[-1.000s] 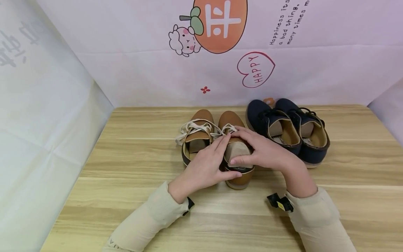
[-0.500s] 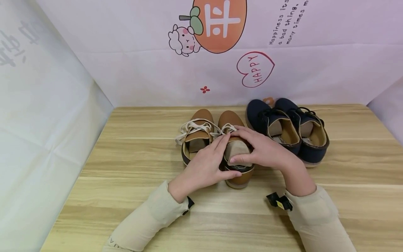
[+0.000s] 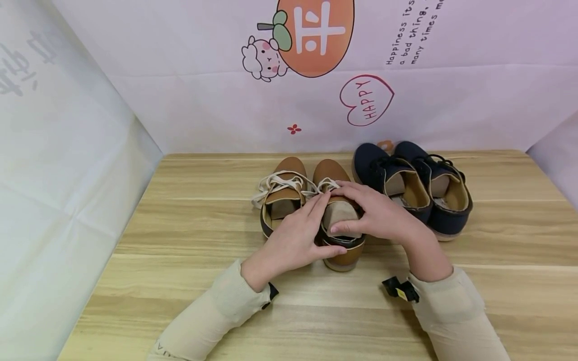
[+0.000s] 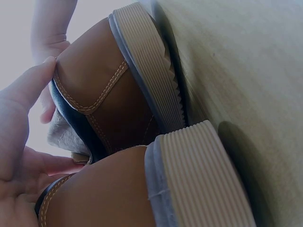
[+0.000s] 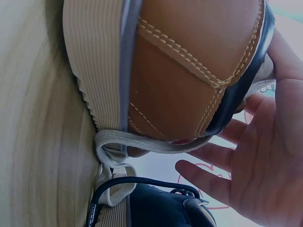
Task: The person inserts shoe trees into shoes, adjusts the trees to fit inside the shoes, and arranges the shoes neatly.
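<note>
A pair of brown lace-up shoes stands side by side on the wooden table in the head view, toes toward the back wall. My left hand [image 3: 293, 235] lies over the gap between the left brown shoe [image 3: 289, 165] and the right brown shoe [image 3: 345, 258]. Its thumb touches the right shoe's heel collar; the fingers stretch along the opening. From the other side my right hand [image 3: 379, 215] rests over the same shoe, fingers near the white laces [image 3: 327, 185], thumb by the grey tongue [image 3: 339, 214]. The right wrist view shows these fingers extended and spread.
Two navy lace-up shoes [image 3: 390, 165] stand just right of the brown pair, angled. Behind the wooden table [image 3: 203, 210] hangs a white printed cloth [image 3: 203, 100]. Another white cloth [image 3: 58, 175] closes the left side. Loose white lace [image 5: 156, 142] hangs beside the brown shoe.
</note>
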`<state>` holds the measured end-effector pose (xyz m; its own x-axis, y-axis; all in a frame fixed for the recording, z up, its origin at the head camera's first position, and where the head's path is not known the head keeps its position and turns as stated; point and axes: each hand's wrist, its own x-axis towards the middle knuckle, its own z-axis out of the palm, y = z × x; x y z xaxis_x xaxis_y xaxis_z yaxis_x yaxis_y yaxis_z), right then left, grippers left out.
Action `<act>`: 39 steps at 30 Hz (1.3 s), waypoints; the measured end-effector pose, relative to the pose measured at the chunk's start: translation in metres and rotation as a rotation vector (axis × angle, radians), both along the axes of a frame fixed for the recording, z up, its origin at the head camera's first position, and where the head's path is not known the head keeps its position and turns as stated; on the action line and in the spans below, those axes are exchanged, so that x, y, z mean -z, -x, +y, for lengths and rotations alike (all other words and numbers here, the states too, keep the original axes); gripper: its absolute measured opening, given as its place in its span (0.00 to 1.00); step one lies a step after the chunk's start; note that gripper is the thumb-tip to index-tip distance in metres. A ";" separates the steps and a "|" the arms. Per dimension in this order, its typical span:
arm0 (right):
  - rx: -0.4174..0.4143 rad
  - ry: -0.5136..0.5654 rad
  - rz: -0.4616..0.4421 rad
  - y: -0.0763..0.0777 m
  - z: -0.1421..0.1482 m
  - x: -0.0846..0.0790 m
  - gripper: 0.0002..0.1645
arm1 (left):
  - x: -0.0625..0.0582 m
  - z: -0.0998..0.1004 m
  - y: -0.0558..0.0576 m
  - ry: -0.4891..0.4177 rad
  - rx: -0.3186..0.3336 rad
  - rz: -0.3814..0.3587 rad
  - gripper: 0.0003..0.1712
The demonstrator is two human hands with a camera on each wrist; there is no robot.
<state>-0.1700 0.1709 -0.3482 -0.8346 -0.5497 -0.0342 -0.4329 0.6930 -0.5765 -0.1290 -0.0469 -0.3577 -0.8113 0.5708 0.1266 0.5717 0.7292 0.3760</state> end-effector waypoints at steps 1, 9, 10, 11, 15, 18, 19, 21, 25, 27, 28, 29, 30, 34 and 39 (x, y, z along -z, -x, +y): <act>0.001 -0.002 0.004 0.000 0.000 0.000 0.47 | 0.000 0.000 0.000 0.001 -0.001 0.000 0.64; 0.006 -0.011 0.044 0.001 0.000 0.000 0.46 | 0.001 0.000 0.000 -0.019 -0.001 0.006 0.64; 0.006 -0.010 0.049 0.000 0.000 0.000 0.46 | 0.001 0.000 0.000 -0.019 -0.001 0.009 0.64; 0.006 -0.011 0.055 0.000 0.000 0.000 0.46 | 0.001 0.000 0.000 -0.018 -0.001 0.011 0.64; 0.019 -0.020 0.084 0.001 0.000 0.003 0.46 | 0.000 0.000 0.000 0.002 0.002 0.014 0.64; 0.032 -0.049 0.142 0.003 -0.001 0.009 0.48 | 0.000 0.000 0.000 0.020 0.003 0.013 0.64; 0.037 -0.059 0.166 0.004 -0.003 0.011 0.48 | 0.000 0.000 0.000 0.025 0.003 0.013 0.64; 0.045 -0.080 0.208 0.006 -0.004 0.016 0.49 | 0.001 0.000 0.001 0.030 0.002 0.012 0.64; 0.055 -0.091 0.241 0.009 -0.007 0.021 0.49 | 0.001 0.000 0.000 0.031 0.002 0.014 0.64; 0.055 -0.088 0.244 0.010 -0.006 0.021 0.49 | 0.000 0.000 0.001 0.029 0.003 0.020 0.64; 0.054 -0.087 0.242 0.010 -0.006 0.021 0.49 | 0.000 0.000 0.001 0.027 0.004 0.023 0.64; 0.053 -0.087 0.239 0.010 -0.006 0.021 0.49 | 0.000 0.000 0.001 0.025 0.005 0.025 0.64; 0.048 -0.085 0.232 0.010 -0.005 0.021 0.50 | 0.000 0.000 0.001 0.026 0.005 0.028 0.64; 0.022 -0.043 0.161 0.009 -0.001 0.017 0.45 | 0.000 0.000 0.001 0.026 0.004 0.029 0.64; -0.005 0.055 0.080 0.009 0.006 0.014 0.33 | 0.000 0.000 -0.001 0.031 -0.001 0.030 0.64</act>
